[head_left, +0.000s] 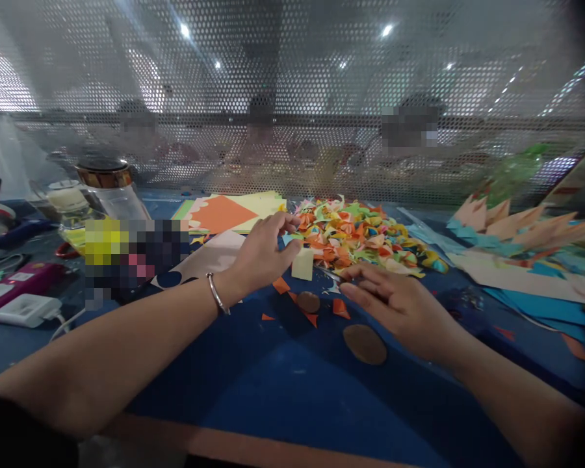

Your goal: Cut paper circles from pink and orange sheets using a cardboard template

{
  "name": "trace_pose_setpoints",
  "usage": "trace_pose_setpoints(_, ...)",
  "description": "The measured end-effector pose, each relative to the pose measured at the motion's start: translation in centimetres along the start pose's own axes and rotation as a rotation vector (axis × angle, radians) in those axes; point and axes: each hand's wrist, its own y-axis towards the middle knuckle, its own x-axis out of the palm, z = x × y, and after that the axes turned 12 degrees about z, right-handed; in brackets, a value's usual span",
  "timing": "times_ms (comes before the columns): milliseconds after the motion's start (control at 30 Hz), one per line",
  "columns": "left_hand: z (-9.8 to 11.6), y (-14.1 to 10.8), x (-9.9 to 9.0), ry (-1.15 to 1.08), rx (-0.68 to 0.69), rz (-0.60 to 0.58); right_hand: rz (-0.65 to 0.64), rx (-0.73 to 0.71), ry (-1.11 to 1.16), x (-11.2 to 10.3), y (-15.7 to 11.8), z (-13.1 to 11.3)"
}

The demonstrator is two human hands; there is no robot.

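my left hand [268,252] is open, fingers curled over with a gap between them and the thumb, and one light blue scrap [289,239] shows in that gap; i cannot tell whether i touch it. my right hand [383,292] is half curled, with one slim pale thing [334,277] at its fingertips, and i cannot tell whether i pinch it or it only lies behind them. one pale yellow square [302,266] lies on the blue table [273,390] between my hands, just below my left thumb. beyond it, at the far middle, one heap of small folded papers [365,234] spreads out, too many to count. nearer me are two brown discs [364,344], the smaller one farther off and to the left, with at least four orange scraps [341,308] near the smaller one. one bracelet [217,294] circles my left wrist. at far left i see one orange sheet [224,214] atop a paper stack and one jar [110,188] with a coppery lid; nearer on the left, one white plug [28,311]. at right, one row of pointed peach papers [517,224] stands beyond the blue sheets [546,307].
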Motion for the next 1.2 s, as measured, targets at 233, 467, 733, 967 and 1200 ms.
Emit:
trace_pose_setpoints(233,1.9,-0.8,0.5,-0.19,-0.191,-0.301,-0.01,-0.093,-0.068,0.3,-0.1,-0.5)
trace_pose_setpoints(467,1.7,-1.1,1.2,-0.475,-0.459,-0.39,-0.061,-0.121,-0.144,0.7,-0.3,0.0)
trace_pose_setpoints(733,0.8,-0.8,1.3,-0.447,-0.341,-0.142,-0.015,-0.028,-0.158,-0.1,0.1,0.6)
trace_pose_setpoints(967,0.8,-1.0,1.7,-0.422,-0.397,-0.207,-0.01,0.031,-0.596,-0.9,0.8,3.1)
trace_pose_setpoints(1200,1.6,-1.5,1.8,-0.568,-0.533,-0.34,-0.023,-0.013,-0.826,-0.8,0.1,2.5)
